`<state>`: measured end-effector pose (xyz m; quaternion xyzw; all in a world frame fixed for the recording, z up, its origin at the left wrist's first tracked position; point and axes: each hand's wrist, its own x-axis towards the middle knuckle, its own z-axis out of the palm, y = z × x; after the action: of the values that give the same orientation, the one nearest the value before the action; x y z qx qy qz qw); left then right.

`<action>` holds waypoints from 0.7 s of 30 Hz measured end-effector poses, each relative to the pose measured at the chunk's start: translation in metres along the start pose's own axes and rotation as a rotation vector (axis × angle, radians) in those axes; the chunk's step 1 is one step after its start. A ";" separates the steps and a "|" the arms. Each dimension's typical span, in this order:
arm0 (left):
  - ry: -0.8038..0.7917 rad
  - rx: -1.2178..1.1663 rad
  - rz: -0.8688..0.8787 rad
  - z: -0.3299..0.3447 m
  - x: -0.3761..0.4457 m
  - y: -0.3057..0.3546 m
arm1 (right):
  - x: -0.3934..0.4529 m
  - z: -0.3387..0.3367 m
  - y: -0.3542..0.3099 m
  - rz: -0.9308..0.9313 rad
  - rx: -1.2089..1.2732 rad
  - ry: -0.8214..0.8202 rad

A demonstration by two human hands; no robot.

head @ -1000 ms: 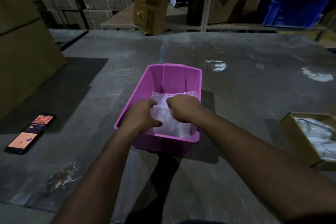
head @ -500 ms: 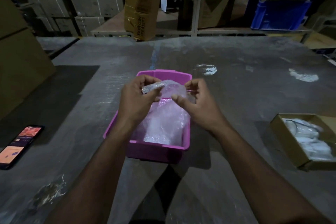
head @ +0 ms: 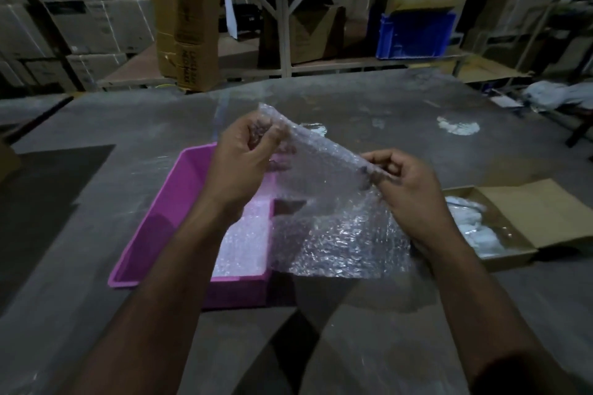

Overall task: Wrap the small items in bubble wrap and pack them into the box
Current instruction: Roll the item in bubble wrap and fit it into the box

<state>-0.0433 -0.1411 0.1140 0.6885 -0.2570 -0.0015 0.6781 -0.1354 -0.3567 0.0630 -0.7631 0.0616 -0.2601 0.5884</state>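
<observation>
Two hands hold a bubble wrap sheet (head: 333,221) up over the pink box (head: 179,218), the left hand (head: 247,160) raised and pinching its top corner, the right hand (head: 407,189) lower, fingers curled on the other edge.

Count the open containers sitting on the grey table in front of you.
2. A pink bin sits left of centre under the left hand, with bubble wrap inside. A cardboard box lies at the right edge, beside the right hand.
</observation>
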 end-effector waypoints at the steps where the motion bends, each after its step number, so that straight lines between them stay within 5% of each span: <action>1: -0.055 -0.009 0.000 0.010 0.002 -0.001 | -0.002 -0.011 0.001 0.009 0.010 0.002; 6: -0.454 0.442 -0.012 0.051 0.005 -0.022 | -0.012 -0.054 0.016 0.142 0.113 0.109; 9: -0.506 0.655 -0.005 0.073 0.008 -0.046 | -0.020 -0.078 0.034 0.248 0.099 0.128; 14: -0.488 0.622 -0.055 0.091 0.016 -0.068 | -0.042 -0.104 0.071 0.327 -0.415 -0.278; 21: -0.666 0.489 -0.131 0.125 0.006 -0.062 | -0.046 -0.091 0.068 0.261 -0.232 -0.174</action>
<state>-0.0602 -0.2625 0.0476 0.8061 -0.4106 -0.2064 0.3728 -0.2034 -0.4375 0.0008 -0.8310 0.1384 -0.1055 0.5284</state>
